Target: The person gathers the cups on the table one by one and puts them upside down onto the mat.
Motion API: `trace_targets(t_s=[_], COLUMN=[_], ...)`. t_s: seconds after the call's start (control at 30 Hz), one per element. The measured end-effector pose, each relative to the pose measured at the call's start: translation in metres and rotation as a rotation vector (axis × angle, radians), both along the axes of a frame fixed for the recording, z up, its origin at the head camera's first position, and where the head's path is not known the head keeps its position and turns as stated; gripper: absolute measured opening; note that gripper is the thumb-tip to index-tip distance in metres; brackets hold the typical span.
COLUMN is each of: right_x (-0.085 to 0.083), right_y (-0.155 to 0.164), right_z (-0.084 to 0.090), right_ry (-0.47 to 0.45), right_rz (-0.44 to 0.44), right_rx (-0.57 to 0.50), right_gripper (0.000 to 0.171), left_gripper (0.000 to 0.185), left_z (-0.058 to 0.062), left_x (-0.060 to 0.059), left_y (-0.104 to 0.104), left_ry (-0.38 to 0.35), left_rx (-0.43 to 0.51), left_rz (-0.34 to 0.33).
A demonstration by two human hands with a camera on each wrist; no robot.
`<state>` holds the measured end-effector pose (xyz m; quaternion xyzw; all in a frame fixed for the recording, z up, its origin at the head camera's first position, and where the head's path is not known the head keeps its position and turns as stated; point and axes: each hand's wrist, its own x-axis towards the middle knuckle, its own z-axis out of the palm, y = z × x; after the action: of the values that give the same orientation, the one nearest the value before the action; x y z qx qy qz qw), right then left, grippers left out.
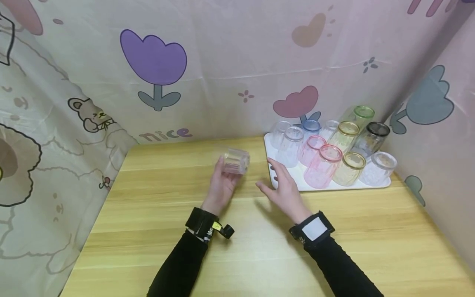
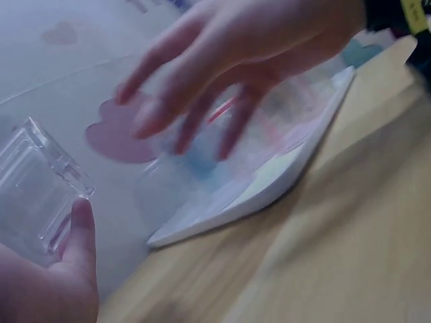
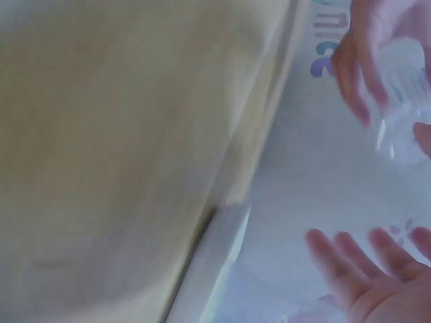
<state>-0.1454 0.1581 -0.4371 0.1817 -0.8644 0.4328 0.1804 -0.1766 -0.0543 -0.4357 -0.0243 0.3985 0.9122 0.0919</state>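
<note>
A clear glass (image 1: 237, 161) lies on its side in the grip of my left hand (image 1: 221, 187), held over the table left of the tray. In the left wrist view the thumb presses against the side of this glass (image 2: 30, 188), close to one end. My right hand (image 1: 286, 190) hovers just right of it, fingers spread and holding nothing, by the left front edge of the white tray (image 1: 298, 175). The right wrist view also shows that hand (image 3: 384, 286) with its fingers apart.
Several upside-down glasses crowd the tray, among them a pink glass (image 1: 322, 167), a yellow glass (image 1: 349, 170), a green glass (image 1: 361, 116) and a dark-rimmed glass (image 1: 371, 139). A patterned curtain (image 1: 222, 53) rises behind the wooden table (image 1: 156, 231).
</note>
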Motion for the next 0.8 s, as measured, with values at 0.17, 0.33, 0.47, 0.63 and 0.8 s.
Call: trace_targets(t_s=[0.17, 0.33, 0.47, 0.63, 0.8], right_x=[-0.001, -0.002, -0.002, -0.001, -0.002], right_y=[-0.006, -0.008, -0.008, -0.007, -0.002], right_z=[-0.004, -0.005, -0.004, -0.004, -0.002], right_ry=[0.17, 0.272, 0.287, 0.304, 0.33], right_rz=[0.047, 0.059, 0.069, 0.067, 0.037], right_rx=[-0.052, -0.04, -0.037, -0.047, -0.054], right_gripper=[0.095, 0.097, 0.091, 0.079, 0.073], left_gripper=[0.074, 0.073, 0.074, 0.077, 0.074], left_z=[-0.004, -0.01, -0.013, -0.014, -0.016], left_x=[0.006, 0.011, 0.016, 0.019, 0.019], left_y=[0.02, 0.034, 0.041, 0.045, 0.048], left_ry=[-0.006, 0.013, 0.025, 0.02, 0.024], left_rx=[-0.013, -0.063, -0.087, -0.051, -0.018], left_rz=[-0.082, -0.153, -0.184, -0.205, -0.235])
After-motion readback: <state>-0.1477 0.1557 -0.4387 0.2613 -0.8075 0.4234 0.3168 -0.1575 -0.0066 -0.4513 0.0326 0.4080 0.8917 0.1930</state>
